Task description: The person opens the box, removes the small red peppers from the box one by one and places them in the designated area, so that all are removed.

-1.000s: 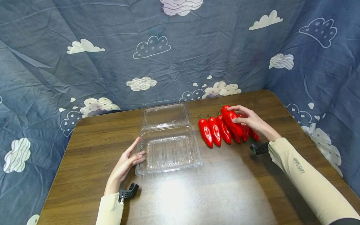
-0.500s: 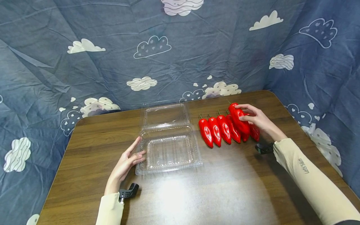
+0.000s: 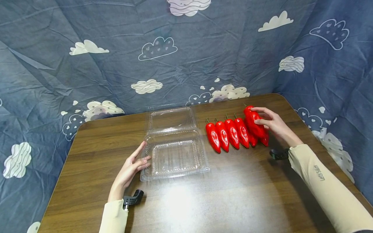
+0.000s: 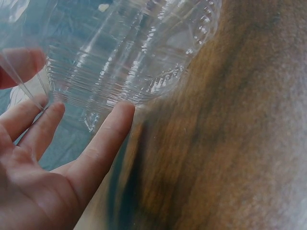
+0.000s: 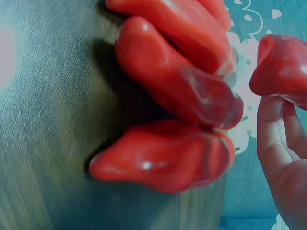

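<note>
My right hand (image 3: 275, 124) grips a long red pepper (image 3: 251, 116) by its side, thumb and fingertips on it. In the right wrist view, the held pepper (image 5: 283, 69) shows at the right edge, above the fingers (image 5: 271, 124). Beneath and left of it lies a row of several red peppers (image 3: 232, 132), side by side with green stems pointing away. My left hand (image 3: 128, 171) is at the left side of a clear plastic clamshell container (image 3: 175, 176), its fingers fairly straight. In the left wrist view, the fingertips (image 4: 125, 108) touch the container's ribbed side wall.
The container's lid (image 3: 172, 119) lies folded back towards the far table edge. A brown wooden table (image 3: 227, 200) carries everything, with a bright glare near the front. A blue cloth with clouds (image 3: 116, 71) hangs behind and at the sides.
My right hand has moved right with the pepper, passing over the row and uncovering more of the peppers on its left. The left hand and the container stay put.
</note>
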Tool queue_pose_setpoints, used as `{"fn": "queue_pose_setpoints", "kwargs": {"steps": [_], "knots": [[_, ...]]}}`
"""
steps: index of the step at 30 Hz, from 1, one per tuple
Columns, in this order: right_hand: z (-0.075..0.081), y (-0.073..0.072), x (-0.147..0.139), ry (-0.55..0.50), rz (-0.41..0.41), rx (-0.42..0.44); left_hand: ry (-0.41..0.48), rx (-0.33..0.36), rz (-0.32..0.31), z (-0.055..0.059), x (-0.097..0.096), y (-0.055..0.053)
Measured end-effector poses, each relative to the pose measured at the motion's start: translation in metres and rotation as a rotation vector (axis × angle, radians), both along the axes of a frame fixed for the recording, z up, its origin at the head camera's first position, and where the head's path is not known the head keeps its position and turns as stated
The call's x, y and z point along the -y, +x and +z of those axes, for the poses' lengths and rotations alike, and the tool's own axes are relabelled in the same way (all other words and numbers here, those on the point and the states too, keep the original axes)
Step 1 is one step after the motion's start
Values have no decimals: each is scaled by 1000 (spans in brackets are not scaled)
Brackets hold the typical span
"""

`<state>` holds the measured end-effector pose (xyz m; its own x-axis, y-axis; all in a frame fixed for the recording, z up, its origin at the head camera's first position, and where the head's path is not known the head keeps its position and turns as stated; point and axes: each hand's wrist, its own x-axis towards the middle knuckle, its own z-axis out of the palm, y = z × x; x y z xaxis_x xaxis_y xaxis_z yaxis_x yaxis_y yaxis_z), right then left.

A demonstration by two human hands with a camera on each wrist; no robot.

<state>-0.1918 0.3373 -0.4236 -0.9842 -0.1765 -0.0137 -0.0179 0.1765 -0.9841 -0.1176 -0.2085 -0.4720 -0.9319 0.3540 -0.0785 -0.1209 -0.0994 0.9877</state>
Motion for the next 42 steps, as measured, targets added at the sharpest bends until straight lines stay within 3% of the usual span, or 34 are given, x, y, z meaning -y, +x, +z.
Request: {"fn": "queue_pose_setpoints", "kwargs": {"steps": [18,31,38,42], "knots": [[-10,5,-27,-45,-112,-62,2,-7,0,1,0,1],[-23,9,-46,33,-188,-70,6,-5,0,2,0,1],[-26,11,-50,145,-234,-99,8,-3,-2,2,0,0],[-29,11,-52,141,-256,-105,9,-8,-7,3,0,0]]}}
